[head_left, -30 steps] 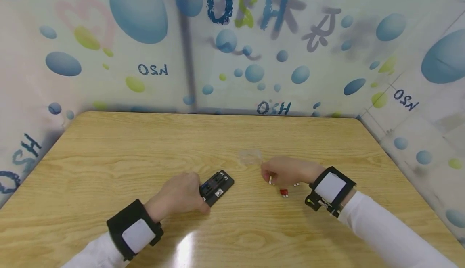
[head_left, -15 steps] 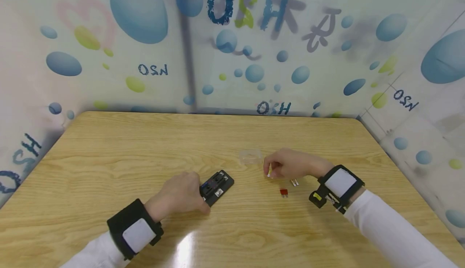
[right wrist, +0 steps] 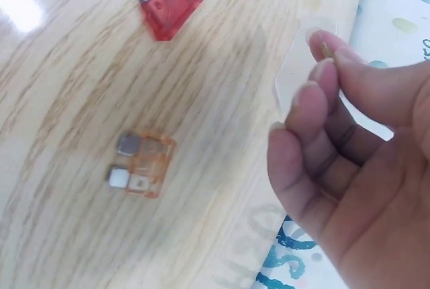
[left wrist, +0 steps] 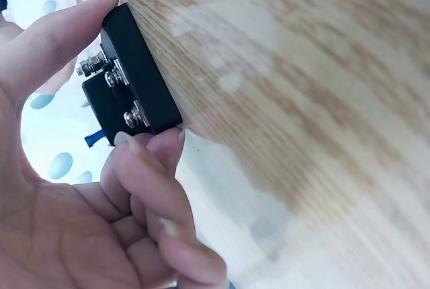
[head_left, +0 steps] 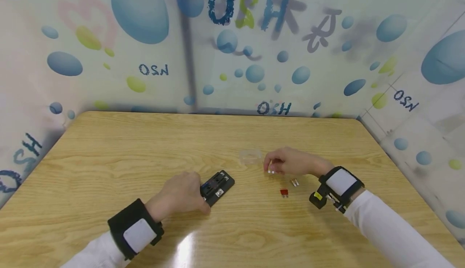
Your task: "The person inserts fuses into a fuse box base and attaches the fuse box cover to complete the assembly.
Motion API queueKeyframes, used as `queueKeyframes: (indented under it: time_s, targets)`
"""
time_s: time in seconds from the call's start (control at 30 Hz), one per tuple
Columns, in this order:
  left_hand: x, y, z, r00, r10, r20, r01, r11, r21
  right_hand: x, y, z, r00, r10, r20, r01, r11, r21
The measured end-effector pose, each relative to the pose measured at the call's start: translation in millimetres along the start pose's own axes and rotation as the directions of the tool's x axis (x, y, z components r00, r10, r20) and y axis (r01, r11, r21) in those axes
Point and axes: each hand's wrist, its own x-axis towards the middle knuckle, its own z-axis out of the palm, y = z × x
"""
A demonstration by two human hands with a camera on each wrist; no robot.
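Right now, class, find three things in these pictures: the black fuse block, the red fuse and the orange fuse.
Black fuse block [head_left: 218, 186]: head view, on the side bearing metal terminals.
Red fuse [right wrist: 173, 7]: right wrist view, on its plastic body.
Orange fuse [right wrist: 149, 164]: right wrist view, on its see-through body.

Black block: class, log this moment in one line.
left hand: grips black block; right hand: pinches pronged piece; table: red fuse, orange fuse

High head, close wrist views share the table [head_left: 145, 147].

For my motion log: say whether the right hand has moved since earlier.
Yes: the right hand shifted up the head view, away from the red fuse.
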Motion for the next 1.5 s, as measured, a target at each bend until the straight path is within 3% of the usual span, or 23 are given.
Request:
queueKeyframes:
  time_s: [0.47, 0.73, 1.0, 1.23, 1.5]
  targets:
    - [1.5, 0.2, -0.2, 1.000, 0.003, 0.004, -0.003, 1.000, -0.002, 6.7, -20, -9, 0.988, -0.095, -0.121, 0.084, 0.992, -0.093]
    - [1.5, 1.1, 0.6, 1.000, 0.004, 0.011, -0.004, 1.000, 0.013, 18.8, -29, -10, 0.946, -0.248, -0.208, 0.201, 0.954, -0.225]
    - [1.4, 0.5, -0.1, 1.000, 0.005, 0.010, -0.005, 1.000, 0.010, 27.1, -47, -20, 0.918, -0.323, -0.230, 0.233, 0.909, -0.346]
    - [2.9, 0.5, -0.2, 1.000, 0.003, 0.016, -0.003, 1.000, 0.011, 34.7, -61, -20, 0.928, -0.311, -0.207, 0.216, 0.898, -0.383]
    - [3.9, 1.3, -1.6, 1.000, -0.005, 0.028, 0.004, 1.000, 0.015, 47.5, -76, -14, 0.950, -0.248, -0.189, 0.161, 0.910, -0.382]
